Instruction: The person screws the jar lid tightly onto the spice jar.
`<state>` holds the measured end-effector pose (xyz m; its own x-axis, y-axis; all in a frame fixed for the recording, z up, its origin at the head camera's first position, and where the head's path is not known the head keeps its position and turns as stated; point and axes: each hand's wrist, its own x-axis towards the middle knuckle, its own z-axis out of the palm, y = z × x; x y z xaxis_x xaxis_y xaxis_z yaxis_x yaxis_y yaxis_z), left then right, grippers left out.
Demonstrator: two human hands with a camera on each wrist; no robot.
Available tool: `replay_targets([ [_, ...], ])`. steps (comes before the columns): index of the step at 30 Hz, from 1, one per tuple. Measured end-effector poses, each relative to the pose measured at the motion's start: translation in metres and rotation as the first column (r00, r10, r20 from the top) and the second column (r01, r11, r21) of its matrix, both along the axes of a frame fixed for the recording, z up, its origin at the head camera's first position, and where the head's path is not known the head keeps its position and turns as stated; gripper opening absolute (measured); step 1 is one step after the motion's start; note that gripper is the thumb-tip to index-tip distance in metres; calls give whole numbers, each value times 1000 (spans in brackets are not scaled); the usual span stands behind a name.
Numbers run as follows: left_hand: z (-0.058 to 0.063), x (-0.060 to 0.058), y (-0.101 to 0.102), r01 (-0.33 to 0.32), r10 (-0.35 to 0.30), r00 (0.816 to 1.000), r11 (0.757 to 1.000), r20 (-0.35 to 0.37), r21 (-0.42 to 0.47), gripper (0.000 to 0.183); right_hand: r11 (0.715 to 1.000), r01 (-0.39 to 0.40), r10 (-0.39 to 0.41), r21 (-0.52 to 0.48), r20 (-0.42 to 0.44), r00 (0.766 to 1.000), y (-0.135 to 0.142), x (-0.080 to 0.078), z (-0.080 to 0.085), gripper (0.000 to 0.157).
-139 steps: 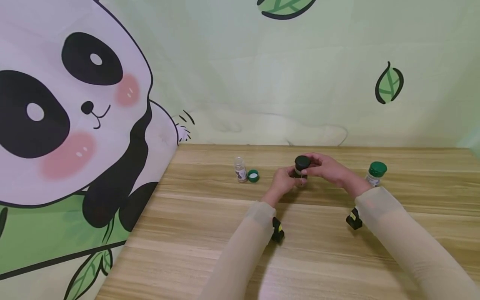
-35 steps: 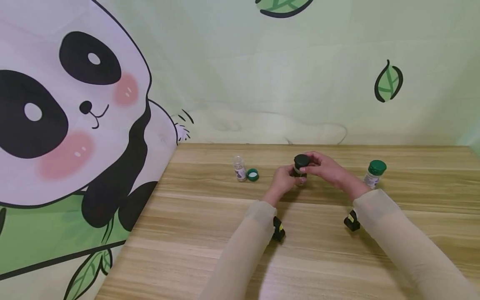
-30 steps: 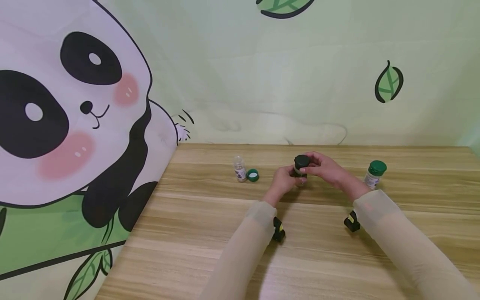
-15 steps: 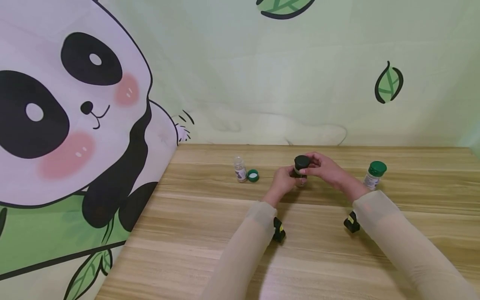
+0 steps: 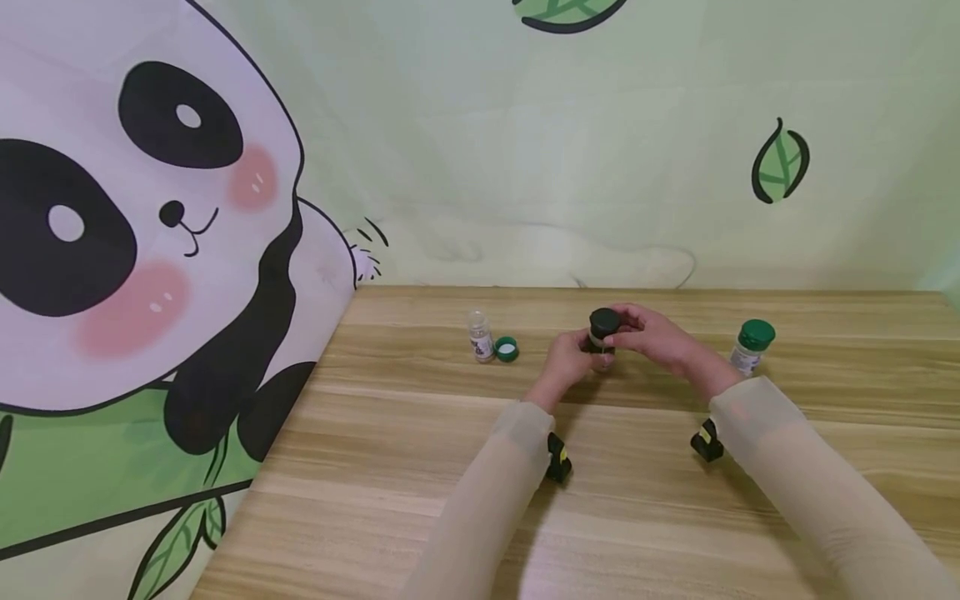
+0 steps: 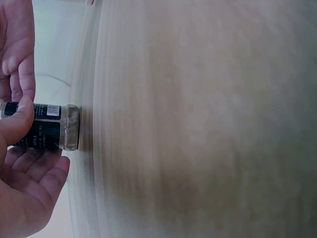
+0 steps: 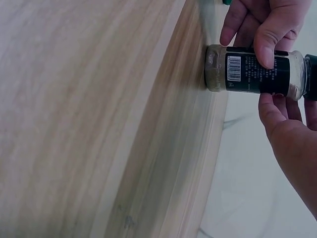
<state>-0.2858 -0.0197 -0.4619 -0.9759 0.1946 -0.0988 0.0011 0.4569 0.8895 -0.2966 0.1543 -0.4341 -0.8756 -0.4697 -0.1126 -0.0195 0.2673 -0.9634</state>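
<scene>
The left hand grips a spice jar upright at the desk, the right hand pinching near its still-fitted black cap; one small bottle stands uncapped, the green-capped jar closed.

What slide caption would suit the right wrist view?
The left hand grips a dark-labelled jar; the right hand holds it nearer its black cap.

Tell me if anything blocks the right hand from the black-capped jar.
Nothing visible does: the right hand is directly at the black-capped jar, near its cap. The left hand grips the same jar from the other side, without coming between.
</scene>
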Motion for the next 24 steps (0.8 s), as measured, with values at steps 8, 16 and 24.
replay_targets([
  [8,0,0,0,2,-2,1000,1000,-6,-5,40,1000,5,-5,6,6,1000,0,0,0,56],
  [16,1,1,0,-3,3,1000,1000,1,-9,39,1000,19,-19,-4,6,1000,-1,2,0,56],
  [24,1,1,0,2,-2,1000,1000,5,18,41,999,44,-44,-4,-13,999,-5,3,-2,57],
])
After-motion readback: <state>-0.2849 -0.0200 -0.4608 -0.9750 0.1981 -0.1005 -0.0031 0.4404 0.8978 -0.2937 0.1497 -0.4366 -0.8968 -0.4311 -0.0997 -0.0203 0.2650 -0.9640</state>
